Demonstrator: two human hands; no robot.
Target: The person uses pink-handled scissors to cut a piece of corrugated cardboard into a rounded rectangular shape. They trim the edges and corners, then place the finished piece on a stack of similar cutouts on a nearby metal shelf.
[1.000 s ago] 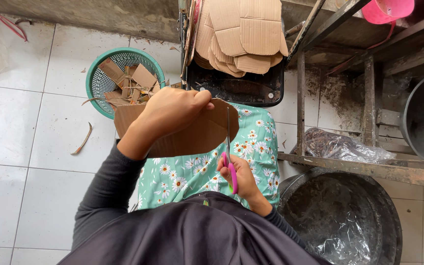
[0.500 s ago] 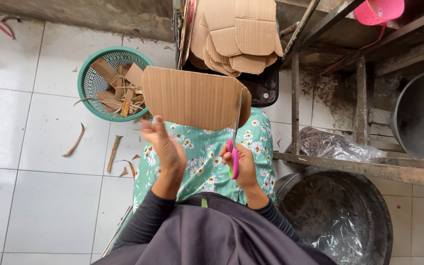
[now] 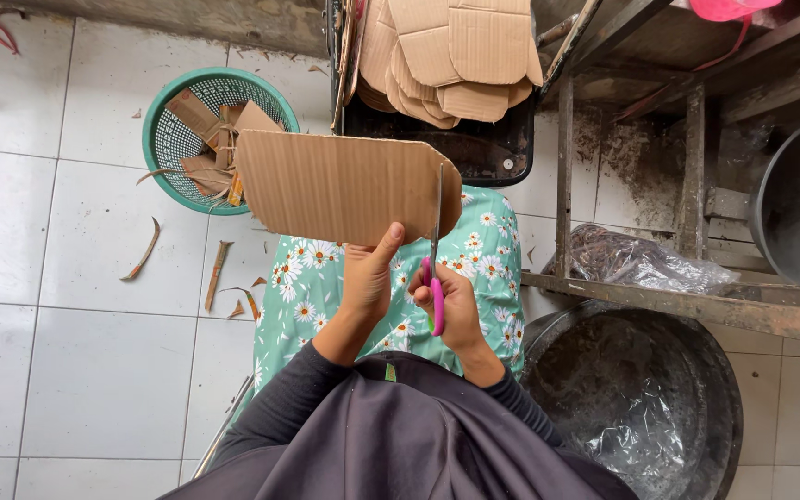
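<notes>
The left hand (image 3: 368, 278) pinches the lower edge of a cardboard sheet (image 3: 340, 185) held above the lap. The right hand (image 3: 451, 306) grips pink-handled scissors (image 3: 435, 268), blades at the sheet's rounded right end. Trimming that corner appears underway; continuing likely calls for turning the sheet steadily.

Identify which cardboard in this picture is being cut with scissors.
The large cardboard sheet held by the left hand, scissors in its right edge; other pieces lie stacked or in the basket.
</notes>
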